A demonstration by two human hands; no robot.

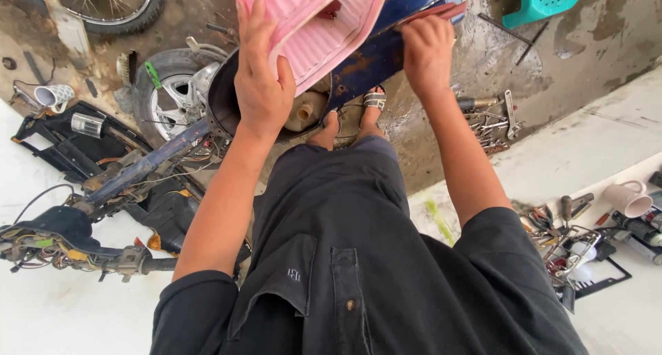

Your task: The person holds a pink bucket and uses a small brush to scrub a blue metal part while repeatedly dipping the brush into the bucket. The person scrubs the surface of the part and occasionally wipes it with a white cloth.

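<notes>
Looking down past a black shirt [358,279] and two bare forearms. Left hand [262,79] laid flat, grip spread wide, palm and fingers pressed on the underside of a pink ribbed panel [324,31] held up in front of the chest. Right hand [427,51] further right, grip pinched on the reddish edge of a dark blue body panel [386,51] joined to the pink one. Long axis of the piece running left-low to right-high, straight across between both hands, roughly equally near each. Below, sandalled feet [372,103] on wet concrete floor [607,31]. Left of these, a stripped motorbike frame [138,169] with a wheel [172,96]. Right, scattered hand tools [493,124], a white cup [629,198] on a pale ledge. Farthest, a teal plastic stool [545,0].
</notes>
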